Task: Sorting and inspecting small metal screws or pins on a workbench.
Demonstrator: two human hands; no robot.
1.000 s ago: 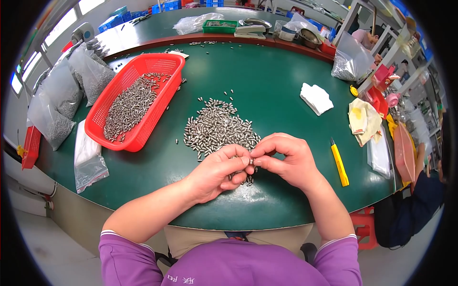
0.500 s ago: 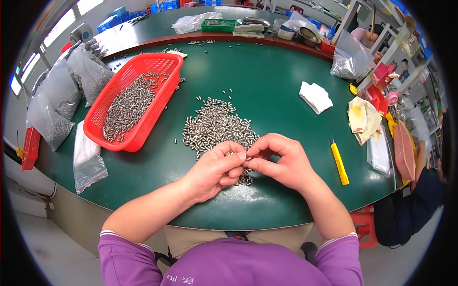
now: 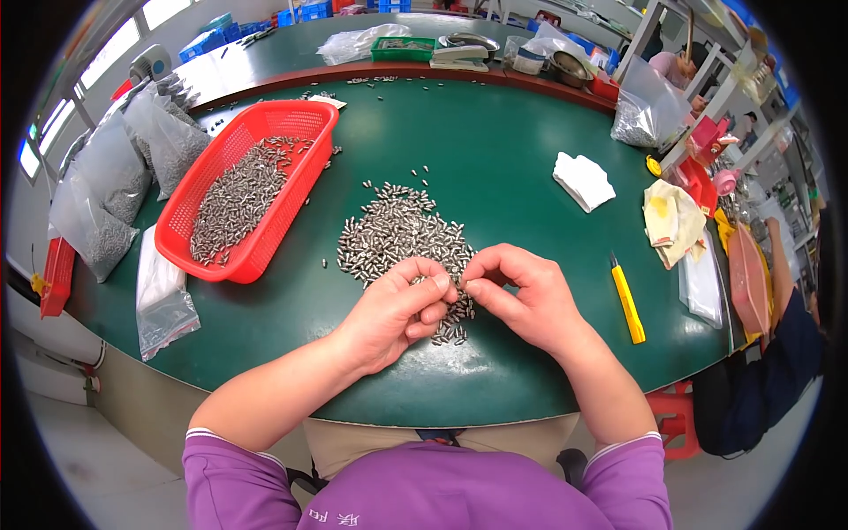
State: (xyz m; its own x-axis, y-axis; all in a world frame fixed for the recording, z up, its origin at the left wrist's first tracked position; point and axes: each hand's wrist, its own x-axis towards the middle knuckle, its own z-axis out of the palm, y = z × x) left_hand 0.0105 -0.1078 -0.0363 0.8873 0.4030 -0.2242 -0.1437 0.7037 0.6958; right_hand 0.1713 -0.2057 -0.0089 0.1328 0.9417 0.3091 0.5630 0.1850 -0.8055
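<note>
left hand (image 3: 393,309) + right hand (image 3: 521,296): fingertips meeting over metal pins pile (image 3: 397,238) | green surface (image 3: 495,159) | red basket (image 3: 256,177) left

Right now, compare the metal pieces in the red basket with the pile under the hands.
The pieces in the red basket are held in by its mesh walls; the loose pile lies bare on the green table, with strays around it. The basket stands untouched to the left; the left hand and right hand work at the pile's near edge. Both are small grey metal cylinders.
</note>
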